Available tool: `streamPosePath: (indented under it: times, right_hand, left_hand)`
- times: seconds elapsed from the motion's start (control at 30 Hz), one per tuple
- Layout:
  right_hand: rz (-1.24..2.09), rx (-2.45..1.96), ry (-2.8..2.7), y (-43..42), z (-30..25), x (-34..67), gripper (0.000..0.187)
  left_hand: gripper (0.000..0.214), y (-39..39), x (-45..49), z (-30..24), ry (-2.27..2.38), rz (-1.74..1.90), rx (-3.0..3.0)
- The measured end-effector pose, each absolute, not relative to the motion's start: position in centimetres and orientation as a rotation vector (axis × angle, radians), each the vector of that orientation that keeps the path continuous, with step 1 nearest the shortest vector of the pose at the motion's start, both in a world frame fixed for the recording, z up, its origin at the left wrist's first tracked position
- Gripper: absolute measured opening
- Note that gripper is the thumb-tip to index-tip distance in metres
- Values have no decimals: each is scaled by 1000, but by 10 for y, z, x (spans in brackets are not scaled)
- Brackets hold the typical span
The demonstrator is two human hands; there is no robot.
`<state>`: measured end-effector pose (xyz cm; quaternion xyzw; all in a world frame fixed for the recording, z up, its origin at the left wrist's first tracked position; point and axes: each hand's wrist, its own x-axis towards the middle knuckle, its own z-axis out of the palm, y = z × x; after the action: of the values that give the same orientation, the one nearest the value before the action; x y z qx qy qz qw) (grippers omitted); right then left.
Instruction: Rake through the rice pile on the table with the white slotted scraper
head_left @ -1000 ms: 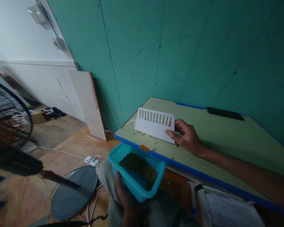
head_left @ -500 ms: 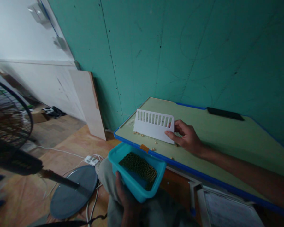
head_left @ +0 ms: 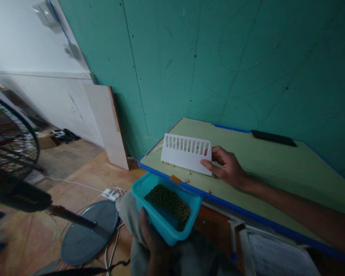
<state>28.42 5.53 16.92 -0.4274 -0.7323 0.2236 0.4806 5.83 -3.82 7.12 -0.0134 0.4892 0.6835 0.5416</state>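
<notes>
My right hand [head_left: 226, 166] grips the right end of a white slotted plastic panel [head_left: 186, 154], which stands on edge on the pale green table [head_left: 276, 168]. A few small yellowish grains [head_left: 186, 180] lie scattered on the table in front of the panel. My left hand [head_left: 153, 239] holds a teal plastic tub [head_left: 164, 209] from below, just under the table's blue front edge. The tub holds a layer of small dark green beans [head_left: 168, 202].
A black phone [head_left: 273, 137] lies at the back of the table by the teal wall. A standing fan [head_left: 14, 161] with its round base [head_left: 87, 234] is on the left, with a white power strip [head_left: 111, 195] and cables on the wooden floor. A board [head_left: 107, 126] leans on the wall.
The white panel has slid slightly to the left along the table under my right hand. The tub and my left hand have stayed put.
</notes>
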Motion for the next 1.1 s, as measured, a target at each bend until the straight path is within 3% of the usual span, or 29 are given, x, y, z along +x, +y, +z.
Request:
streamPosePath:
  times: [0.73,1.1]
  right_hand:
    - [559,-963,-1831,54,167,286,20]
    - [573,-958,-1874,51,170,288,20]
  left_hand:
    - [64,-37,59,73,1146,1649,-85]
    - [68,-39,55,66,926,1604,-157]
